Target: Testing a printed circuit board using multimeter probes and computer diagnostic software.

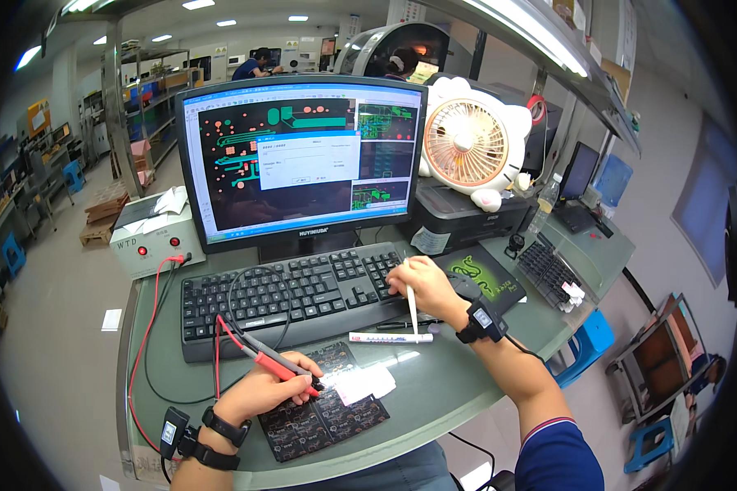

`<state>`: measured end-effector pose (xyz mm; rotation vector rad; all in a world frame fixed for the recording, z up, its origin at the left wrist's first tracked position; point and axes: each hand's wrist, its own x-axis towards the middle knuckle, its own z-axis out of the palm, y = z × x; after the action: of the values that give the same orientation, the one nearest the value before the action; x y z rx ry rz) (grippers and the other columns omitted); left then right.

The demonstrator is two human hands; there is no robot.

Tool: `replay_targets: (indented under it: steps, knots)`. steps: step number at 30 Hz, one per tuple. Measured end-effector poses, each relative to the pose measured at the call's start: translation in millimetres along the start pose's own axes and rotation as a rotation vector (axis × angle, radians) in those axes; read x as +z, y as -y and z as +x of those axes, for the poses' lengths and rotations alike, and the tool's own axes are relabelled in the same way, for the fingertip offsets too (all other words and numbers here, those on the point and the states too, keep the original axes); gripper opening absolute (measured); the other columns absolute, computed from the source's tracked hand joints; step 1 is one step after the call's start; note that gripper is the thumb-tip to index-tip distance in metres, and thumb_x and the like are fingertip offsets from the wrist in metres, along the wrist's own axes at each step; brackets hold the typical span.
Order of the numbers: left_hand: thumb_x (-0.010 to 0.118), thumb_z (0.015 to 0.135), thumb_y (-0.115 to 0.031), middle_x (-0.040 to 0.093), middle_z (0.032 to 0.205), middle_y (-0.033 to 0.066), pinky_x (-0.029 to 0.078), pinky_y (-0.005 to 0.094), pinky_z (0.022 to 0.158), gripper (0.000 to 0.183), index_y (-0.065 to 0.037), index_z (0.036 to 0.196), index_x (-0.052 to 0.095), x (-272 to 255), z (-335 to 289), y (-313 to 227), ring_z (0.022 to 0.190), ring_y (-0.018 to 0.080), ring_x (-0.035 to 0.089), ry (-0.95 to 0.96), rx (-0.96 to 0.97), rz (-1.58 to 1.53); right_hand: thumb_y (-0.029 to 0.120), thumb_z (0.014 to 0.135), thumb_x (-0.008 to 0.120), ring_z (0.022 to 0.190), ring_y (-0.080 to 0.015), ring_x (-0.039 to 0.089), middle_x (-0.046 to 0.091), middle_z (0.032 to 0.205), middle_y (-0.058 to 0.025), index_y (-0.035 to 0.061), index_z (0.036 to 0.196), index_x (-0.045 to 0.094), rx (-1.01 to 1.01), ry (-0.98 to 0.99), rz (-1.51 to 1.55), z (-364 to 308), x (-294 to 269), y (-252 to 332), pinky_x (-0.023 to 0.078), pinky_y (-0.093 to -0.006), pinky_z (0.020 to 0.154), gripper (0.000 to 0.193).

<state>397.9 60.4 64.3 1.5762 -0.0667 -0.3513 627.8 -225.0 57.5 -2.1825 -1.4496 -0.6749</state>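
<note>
My left hand [260,393] is closed round a red test probe [275,366] and a dark one beside it. Their tips point down at a dark printed circuit board [307,438] on the bench. A white slip of paper [367,383] covers part of the board. My right hand [431,288] is at the number pad end of a black keyboard [258,299], its fingers curled. A thin white stick [412,309] is held in it, slanting down; its exact kind is unclear. Below lies a white marker pen [389,337].
A monitor [303,213] showing a circuit layout and a dialog box stands behind the keyboard. A white tester box [151,254] is at the left, with leads running to the probes. To the right are a mouse [464,285], printer [471,217], fan [464,139] and second keyboard [551,266].
</note>
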Motion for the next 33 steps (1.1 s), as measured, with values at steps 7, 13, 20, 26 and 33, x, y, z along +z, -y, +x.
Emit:
replay_targets:
  steps: [7, 13, 20, 26, 33]
  knots:
    - [0.058, 0.094, -0.013, 0.065, 0.081, 0.0046, 0.053, 0.0218, 0.067, 0.02, 0.001, 0.106, 0.065, -1.2, 4.7, 1.9, 0.07, 0.008, 0.063, -0.011, 0.02, 0.001, 0.019, 0.095, 0.056, 0.083, -0.0296, 0.063, 0.069, 0.08, -0.0055, 0.0083, 0.095, 0.062, 0.29, -0.112, -0.038, 26.6, -1.4, -25.8, 0.044, -0.0415, 0.08, 0.012]
    - [0.059, 0.094, -0.014, 0.066, 0.083, 0.005, 0.053, 0.0221, 0.068, 0.021, 0.001, 0.107, 0.065, -4.8, 5.6, 5.0, 0.071, 0.0086, 0.064, 0.0, 0.019, 0.029, 0.021, 0.096, 0.055, 0.085, -0.0298, 0.062, 0.067, 0.08, -0.0062, 0.0087, 0.096, 0.061, 0.256, 0.003, -0.073, 32.1, 4.6, -22.9, 0.043, -0.0419, 0.083, 0.013]
    - [0.059, 0.095, -0.019, 0.067, 0.085, 0.0036, 0.051, 0.0213, 0.064, 0.023, -0.003, 0.111, 0.065, -7.0, 10.8, 15.7, 0.07, 0.0068, 0.061, 0.061, 0.069, 0.031, 0.018, 0.095, 0.059, 0.089, -0.0277, 0.062, 0.069, 0.088, -0.0029, 0.0105, 0.097, 0.063, 0.089, 0.009, 0.067, 34.3, 6.8, -3.2, 0.044, -0.0409, 0.083, 0.009]
    - [0.059, 0.096, -0.018, 0.067, 0.09, 0.007, 0.053, 0.0235, 0.072, 0.025, -0.001, 0.113, 0.063, -9.1, 7.9, 12.7, 0.078, 0.0089, 0.063, 0.079, 0.043, 0.032, 0.015, 0.095, 0.059, 0.087, -0.0272, 0.066, 0.072, 0.089, -0.0055, 0.0087, 0.102, 0.063, 0.154, -0.004, 0.09, 18.9, -8.9, 11.3, 0.046, -0.0395, 0.085, 0.01]
    - [0.059, 0.097, -0.02, 0.066, 0.088, 0.0066, 0.052, 0.0233, 0.072, 0.025, -0.001, 0.112, 0.063, -8.7, 8.2, 12.8, 0.077, 0.009, 0.063, 0.084, 0.049, 0.025, 0.01, 0.095, 0.059, 0.097, -0.0321, 0.069, 0.07, 0.106, -0.0166, 0.0049, 0.115, 0.055, 0.506, -0.108, 0.203, -18.1, -6.0, 10.9, 0.054, -0.039, 0.078, 0.02]
